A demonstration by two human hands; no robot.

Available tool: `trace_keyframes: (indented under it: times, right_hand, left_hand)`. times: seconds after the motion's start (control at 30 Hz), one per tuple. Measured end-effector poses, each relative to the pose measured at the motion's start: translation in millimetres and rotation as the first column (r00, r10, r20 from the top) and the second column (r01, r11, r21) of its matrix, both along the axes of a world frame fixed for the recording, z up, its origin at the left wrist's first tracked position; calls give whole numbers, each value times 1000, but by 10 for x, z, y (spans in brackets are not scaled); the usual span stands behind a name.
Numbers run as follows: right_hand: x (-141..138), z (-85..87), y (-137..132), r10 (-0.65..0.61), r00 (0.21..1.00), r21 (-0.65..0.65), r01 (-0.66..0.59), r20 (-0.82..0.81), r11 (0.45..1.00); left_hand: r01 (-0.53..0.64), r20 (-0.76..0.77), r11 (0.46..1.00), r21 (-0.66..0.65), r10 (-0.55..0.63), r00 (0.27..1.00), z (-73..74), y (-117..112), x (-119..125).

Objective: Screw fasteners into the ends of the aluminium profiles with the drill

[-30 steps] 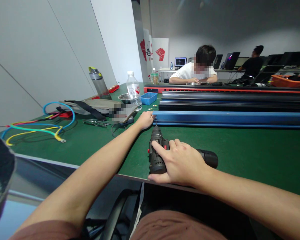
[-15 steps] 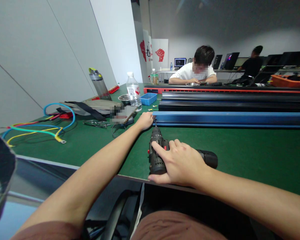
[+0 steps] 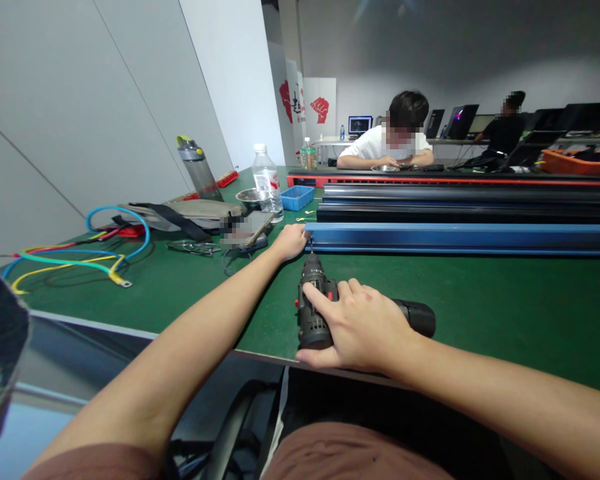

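Note:
A black cordless drill (image 3: 314, 320) with red details lies on its side on the green table. My right hand (image 3: 365, 320) is wrapped round it, thumb side toward me. Its bit points away from me and meets the near face of a long blue metal profile (image 3: 460, 239), close to the left end. At that end my left hand (image 3: 294, 241) grips the profile, with its fingertips partly hidden behind the end. Behind the blue piece lie black profiles (image 3: 460, 195) in parallel.
On the left are coloured cables (image 3: 80, 263), a grey bag (image 3: 185, 217), a phone (image 3: 250, 230) and glasses (image 3: 195, 247). A water bottle (image 3: 267, 183), a blue tray (image 3: 297, 198) and a tumbler (image 3: 200, 170) stand farther back. Across the table a person in white (image 3: 370, 147) leans forward.

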State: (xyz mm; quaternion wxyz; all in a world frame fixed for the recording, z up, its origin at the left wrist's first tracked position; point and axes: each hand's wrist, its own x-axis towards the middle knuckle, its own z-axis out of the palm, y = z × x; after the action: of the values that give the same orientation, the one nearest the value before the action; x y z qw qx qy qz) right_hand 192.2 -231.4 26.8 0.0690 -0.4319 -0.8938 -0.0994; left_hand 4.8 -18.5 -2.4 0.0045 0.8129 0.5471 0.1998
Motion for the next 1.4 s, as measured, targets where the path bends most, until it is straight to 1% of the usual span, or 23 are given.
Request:
trace_keyframes:
  times: [0.33,0.63,0.83,1.03,1.23,1.4]
  right_hand:
    - [-2,10,-6,-6,1000,-15,6,8,1000]
    - [8,-9,9,5,1000,3,-5,-6,1000]
    - [9,-32,14,13,1000,42,-12,-17,999]
    - [16,-38,9,23,999,56,-22,-26,998]
    - [9,-35,22,17,1000,40,-16,-21,999]
    - [16,-13,16,15,1000,3,-15,-18,1000]
  left_hand:
    - [12,-11,1000,8,-12,1000,4,-3,-2]
    - [-18,-55,1000,-2,18,998,18,-16,11]
    - [-8,-50,1000,6,8,999,11,-13,7]
    - [-15,-25,1000,-4,15,1000,3,-10,6]
    - [-17,-51,1000,2,17,999,6,-9,9]
    - [-10,-38,1000,2,10,999,4,-4,3]
